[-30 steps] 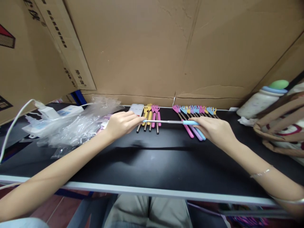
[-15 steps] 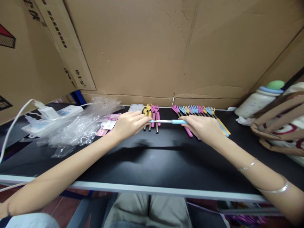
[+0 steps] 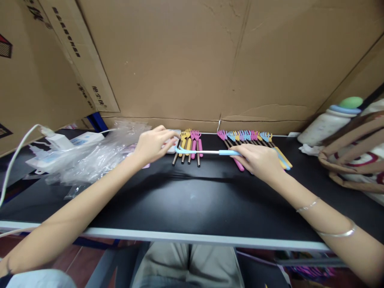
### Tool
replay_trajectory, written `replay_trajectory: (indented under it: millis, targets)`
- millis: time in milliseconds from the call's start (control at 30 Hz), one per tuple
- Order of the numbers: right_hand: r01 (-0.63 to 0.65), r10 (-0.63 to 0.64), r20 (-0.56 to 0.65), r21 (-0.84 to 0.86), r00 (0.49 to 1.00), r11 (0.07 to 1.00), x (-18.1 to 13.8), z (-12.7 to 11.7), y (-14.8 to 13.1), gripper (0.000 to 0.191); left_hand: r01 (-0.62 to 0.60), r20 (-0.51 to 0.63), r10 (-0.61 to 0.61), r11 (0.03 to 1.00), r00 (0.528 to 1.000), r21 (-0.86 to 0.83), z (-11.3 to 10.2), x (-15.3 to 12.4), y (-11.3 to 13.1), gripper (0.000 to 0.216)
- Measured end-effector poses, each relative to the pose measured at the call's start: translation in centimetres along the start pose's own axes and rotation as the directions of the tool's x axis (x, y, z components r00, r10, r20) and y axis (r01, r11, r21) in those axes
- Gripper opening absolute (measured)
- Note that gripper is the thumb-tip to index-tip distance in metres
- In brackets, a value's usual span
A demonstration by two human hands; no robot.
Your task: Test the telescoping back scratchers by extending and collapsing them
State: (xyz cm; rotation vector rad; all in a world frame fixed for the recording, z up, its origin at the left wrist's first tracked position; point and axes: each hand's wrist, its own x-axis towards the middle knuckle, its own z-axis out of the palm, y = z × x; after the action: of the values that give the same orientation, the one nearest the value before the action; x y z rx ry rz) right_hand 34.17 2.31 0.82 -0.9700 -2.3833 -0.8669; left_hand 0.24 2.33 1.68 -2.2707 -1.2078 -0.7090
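A blue telescopic back scratcher (image 3: 210, 152) lies level above the black table (image 3: 192, 200), its metal rod partly extended. My right hand (image 3: 255, 159) is closed on its blue handle. My left hand (image 3: 153, 144) has its fingers loosely apart, fingertips next to the blue claw end of the scratcher. Behind the rod lies a small group of yellow and pink scratchers (image 3: 189, 146). Under and behind my right hand a longer row of pink, blue and yellow scratchers (image 3: 249, 138) is lined up against the cardboard wall.
Cardboard boxes (image 3: 192, 60) wall in the back and left. Crumpled clear plastic bags (image 3: 90, 156), a white charger with cable (image 3: 57, 141) and a phone (image 3: 172, 140) sit at left. A bottle with a green cap (image 3: 330, 122) and a woven bag (image 3: 354, 156) stand at right.
The scratcher's claw end has come out of my left hand, whose fingers have loosened and lifted slightly. The rod, shortened half a second ago, is longer again. My right hand has stayed on the handle.
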Motion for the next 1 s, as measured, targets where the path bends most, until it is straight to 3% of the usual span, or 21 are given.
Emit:
replay_trajectory:
  millis: [167,333,500,767,1000]
  targets:
    - [-0.088,0.089,-0.009,0.01,0.996,0.996,-0.5,0.3,1.0,0.029,0.288,0.103,-0.291,0.956,0.951,0.05,1.7,2.7,-4.9,0.036]
    - [-0.079,0.077,0.036,0.06,0.996,0.995,-0.6,0.2,0.8,0.027,0.318,0.407,-0.304,0.947,0.861,0.034,5.1,4.4,-8.3,0.043]
    - [-0.089,0.085,0.059,0.058,0.995,0.994,-0.5,-0.1,0.6,0.026,0.329,0.503,-0.302,0.944,0.81,0.037,7.5,4.5,-9.4,0.04]
    - [-0.078,0.072,0.083,0.071,0.994,0.994,-0.4,-0.2,0.5,0.026,0.273,0.514,-0.252,0.961,0.82,0.036,9.1,4.2,-10.0,0.034]
    - [-0.06,0.059,0.059,0.026,0.997,0.998,-0.6,-0.1,0.9,0.025,0.223,0.42,-0.215,0.974,0.882,0.031,8.6,4.3,-9.8,0.028]
